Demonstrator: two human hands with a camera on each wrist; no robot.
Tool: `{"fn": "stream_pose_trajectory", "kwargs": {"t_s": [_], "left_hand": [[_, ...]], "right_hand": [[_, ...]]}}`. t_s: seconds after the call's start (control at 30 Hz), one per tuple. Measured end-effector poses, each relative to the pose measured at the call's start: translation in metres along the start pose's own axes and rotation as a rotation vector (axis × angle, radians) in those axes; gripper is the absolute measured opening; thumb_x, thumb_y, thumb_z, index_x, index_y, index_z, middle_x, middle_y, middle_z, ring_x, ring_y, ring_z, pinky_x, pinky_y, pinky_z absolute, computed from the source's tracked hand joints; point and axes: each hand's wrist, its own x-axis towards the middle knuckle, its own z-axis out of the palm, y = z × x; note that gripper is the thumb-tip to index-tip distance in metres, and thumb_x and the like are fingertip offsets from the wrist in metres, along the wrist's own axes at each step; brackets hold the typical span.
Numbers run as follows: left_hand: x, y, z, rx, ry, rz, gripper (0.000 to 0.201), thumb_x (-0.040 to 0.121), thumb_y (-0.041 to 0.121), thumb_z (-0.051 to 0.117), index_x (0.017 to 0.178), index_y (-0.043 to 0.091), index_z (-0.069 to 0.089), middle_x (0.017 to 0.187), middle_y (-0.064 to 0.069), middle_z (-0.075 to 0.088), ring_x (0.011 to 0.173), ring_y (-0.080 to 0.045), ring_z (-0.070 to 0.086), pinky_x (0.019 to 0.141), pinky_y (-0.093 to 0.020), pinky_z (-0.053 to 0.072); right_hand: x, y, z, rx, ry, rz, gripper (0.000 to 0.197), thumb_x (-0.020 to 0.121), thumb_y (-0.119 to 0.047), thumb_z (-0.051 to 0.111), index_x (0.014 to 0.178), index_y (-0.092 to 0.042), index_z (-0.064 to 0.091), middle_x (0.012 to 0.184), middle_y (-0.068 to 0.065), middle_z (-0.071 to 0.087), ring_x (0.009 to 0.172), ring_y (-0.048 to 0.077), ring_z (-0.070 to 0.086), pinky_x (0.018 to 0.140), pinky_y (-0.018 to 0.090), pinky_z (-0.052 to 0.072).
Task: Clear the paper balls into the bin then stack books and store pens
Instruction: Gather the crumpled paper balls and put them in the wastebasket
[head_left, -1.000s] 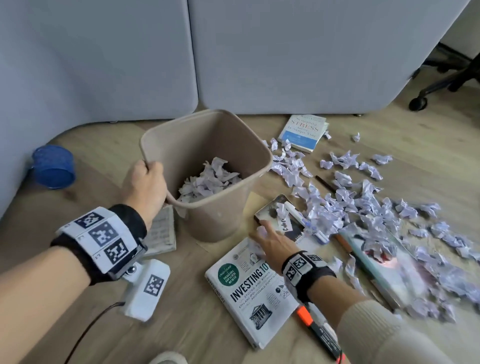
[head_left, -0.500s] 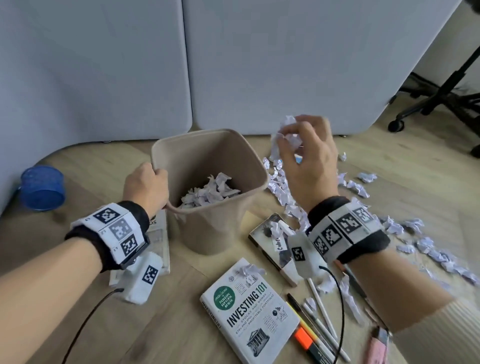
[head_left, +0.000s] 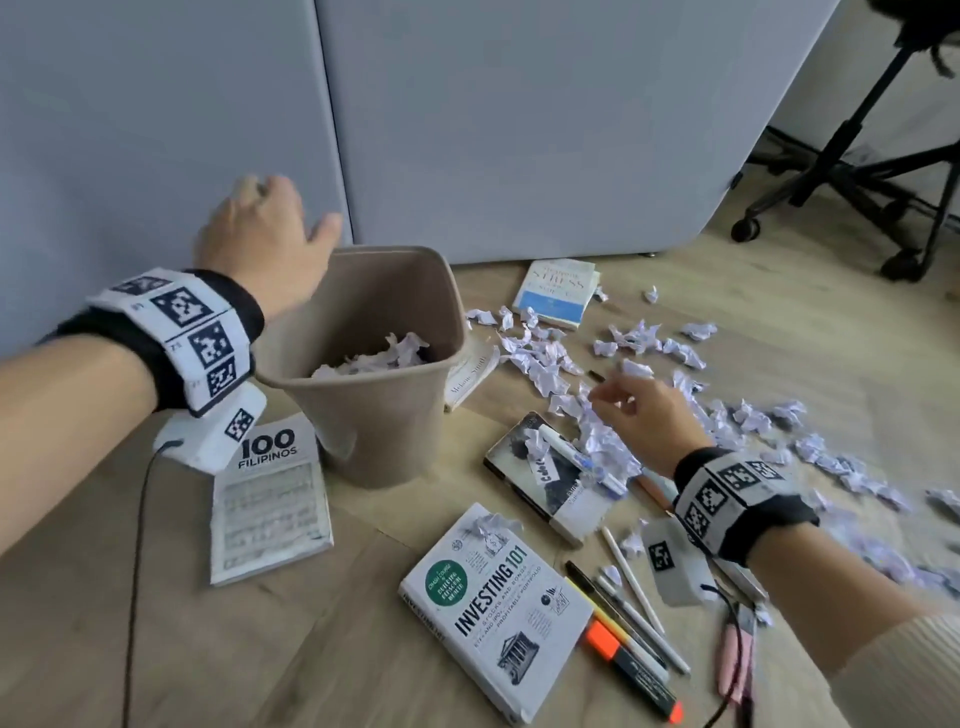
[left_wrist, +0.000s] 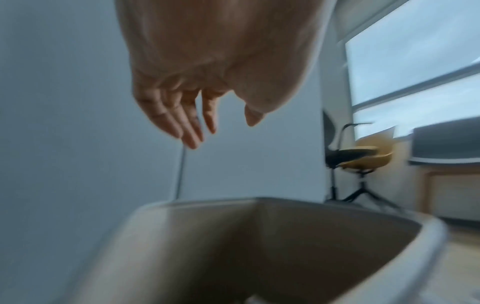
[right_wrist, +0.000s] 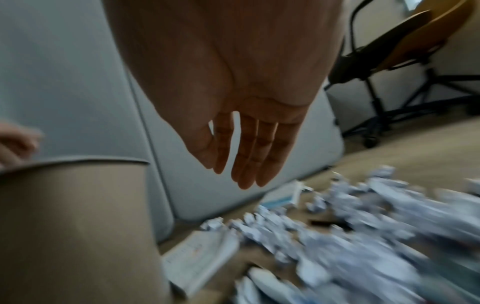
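Note:
A tan bin (head_left: 384, 415) stands on the floor with crumpled paper balls (head_left: 384, 353) inside. My left hand (head_left: 265, 228) hovers above its left rim, off the bin, fingers relaxed and empty (left_wrist: 192, 123). My right hand (head_left: 631, 410) hangs open and empty (right_wrist: 246, 154) over the heap of scattered paper balls (head_left: 597, 441) right of the bin. Books lie around: "Investing 101" (head_left: 493, 608), "100 Filipinos" (head_left: 270, 499), a blue "Stress" book (head_left: 558, 291), and a dark book (head_left: 550, 478) bearing a white marker (head_left: 571, 454). Several pens (head_left: 628, 618) lie by my right wrist.
Grey partition panels (head_left: 519, 130) close off the back. An office chair base (head_left: 852, 171) stands at the far right. More paper balls (head_left: 841, 467) trail off to the right across the wooden floor. A pink tool (head_left: 735, 660) lies near the pens.
My right hand has dropped its paper into the bin and swung down right to the paper heap, empty. My left hand has let go of the bin's rim and lifted above it.

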Motion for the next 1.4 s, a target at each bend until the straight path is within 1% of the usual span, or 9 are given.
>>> {"fn": "stream_pose_trajectory", "kwargs": {"t_s": [0.13,0.27,0.43,0.57,0.73,0.87,1.0,1.1,1.4], "left_hand": [[-0.030,0.096,-0.003,-0.205,-0.014,0.548,0.023,0.092,0.036,0.046,0.088,0.014,0.052,0.089,-0.009,0.059,0.078,-0.033,0.056,0.069,-0.039,0.045],[-0.097,0.149,0.058,0.109,-0.701,0.909,0.025,0.095,0.040,0.043,0.090,0.016,0.049,0.091,-0.006,0.060,0.074,-0.025,0.053,0.068,-0.036,0.047],[-0.186,0.133,0.152,0.350,-0.890,0.521,0.049,0.097,0.049,0.040,0.127,0.011,0.044,0.119,-0.011,0.057,0.107,-0.027,0.057,0.083,-0.034,0.046],[-0.255,0.104,0.193,0.322,-0.908,0.235,0.041,0.099,0.041,0.036,0.125,0.009,0.037,0.124,-0.017,0.050,0.105,-0.027,0.060,0.086,-0.033,0.049],[-0.278,0.119,0.184,0.275,-0.852,0.578,0.019,0.097,0.011,0.029,0.110,0.012,0.044,0.112,-0.010,0.058,0.096,-0.028,0.063,0.067,-0.036,0.041],[-0.311,0.144,0.170,-0.024,-1.034,0.973,0.024,0.092,0.005,0.036,0.113,0.014,0.040,0.109,-0.009,0.054,0.087,-0.032,0.060,0.065,-0.038,0.040],[-0.362,0.158,0.170,-0.035,-1.229,1.295,0.050,0.090,0.057,0.047,0.126,0.023,0.039,0.114,-0.009,0.054,0.093,-0.033,0.060,0.068,-0.035,0.041],[-0.390,0.163,0.176,0.115,-1.282,1.452,0.046,0.091,0.051,0.051,0.124,0.021,0.040,0.109,-0.013,0.055,0.091,-0.035,0.060,0.067,-0.035,0.044],[-0.351,0.195,0.178,-0.046,-1.176,1.153,0.024,0.094,0.007,0.037,0.117,0.007,0.044,0.114,-0.018,0.062,0.100,-0.035,0.062,0.071,-0.037,0.042]], "right_hand": [[-0.048,0.058,0.011,-0.097,-0.087,0.248,0.016,0.092,-0.025,0.060,0.096,-0.012,0.070,0.093,0.003,0.070,0.074,0.014,0.058,0.066,0.021,0.040],[-0.088,0.103,0.022,-0.271,-0.193,0.360,0.019,0.089,-0.030,0.056,0.094,-0.018,0.069,0.097,0.005,0.071,0.087,0.023,0.064,0.078,0.031,0.052],[-0.135,0.146,0.015,-0.368,-0.132,0.476,0.028,0.091,-0.030,0.054,0.116,-0.018,0.059,0.119,0.006,0.053,0.104,0.026,0.057,0.089,0.035,0.049],[-0.164,0.170,0.016,-0.357,0.040,0.606,0.028,0.089,-0.031,0.056,0.109,-0.013,0.056,0.116,0.009,0.054,0.100,0.030,0.057,0.080,0.036,0.048],[-0.205,0.141,0.058,-0.194,-0.194,0.415,0.034,0.088,-0.050,0.056,0.075,-0.019,0.053,0.068,-0.004,0.056,0.064,0.017,0.054,0.060,0.034,0.049],[-0.215,0.128,0.068,-0.234,-0.399,0.348,0.035,0.088,-0.050,0.057,0.069,-0.020,0.054,0.067,-0.003,0.058,0.064,0.016,0.055,0.060,0.032,0.050],[-0.217,0.145,0.049,-0.278,-0.329,0.472,0.022,0.091,-0.034,0.056,0.086,-0.013,0.062,0.084,0.007,0.066,0.079,0.025,0.060,0.065,0.032,0.046],[-0.223,0.158,0.031,-0.328,-0.332,0.586,0.021,0.090,-0.035,0.055,0.087,-0.015,0.060,0.091,0.008,0.068,0.084,0.027,0.063,0.072,0.036,0.052],[-0.205,0.129,0.023,-0.230,-0.158,0.544,0.018,0.091,-0.029,0.054,0.090,-0.012,0.062,0.083,0.002,0.065,0.075,0.022,0.062,0.067,0.033,0.054]]}}
